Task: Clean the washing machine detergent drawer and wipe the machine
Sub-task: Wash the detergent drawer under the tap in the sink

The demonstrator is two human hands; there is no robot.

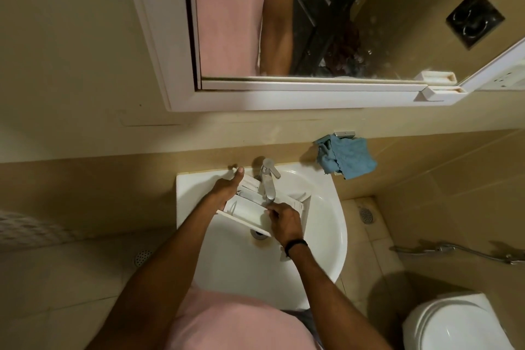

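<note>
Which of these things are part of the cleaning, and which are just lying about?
In use: detergent drawer, held by left hand and right hand; tap; sink; blue cloth, probably.
Just there: mirror, toilet, spray hose, floor drain.

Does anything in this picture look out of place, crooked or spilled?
Nothing looks spilled or broken. The detergent drawer is held tilted over the sink under the tap, which fits the cleaning. Only the blue cloth hangs bunched and crooked on its wall holder, and the mirror shows splash spots.
</note>
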